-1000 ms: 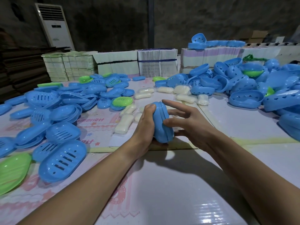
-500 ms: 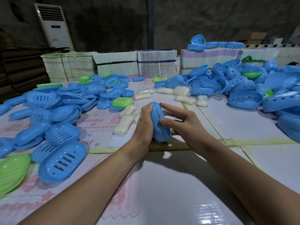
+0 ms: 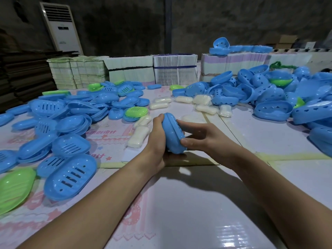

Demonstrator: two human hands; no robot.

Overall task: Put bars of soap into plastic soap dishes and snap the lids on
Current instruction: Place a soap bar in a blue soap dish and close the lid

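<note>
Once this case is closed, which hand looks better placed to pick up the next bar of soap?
Probably the left hand. The nearest soap bar lies just beside it on the table, while the right hand grips the blue soap case from the far side and would have to cross over.

1. Light falls from above onto the table, bright against a dim, murky back wall.
2. Glare patches shine on the glossy surface at lower right of the frame.
3. Soft dark shadows spread beneath both forearms at centre.
4. Wide-angle distortion bends the edges; the air-conditioning unit at upper left leans.
5. The far background looks soft and grainy.
</note>
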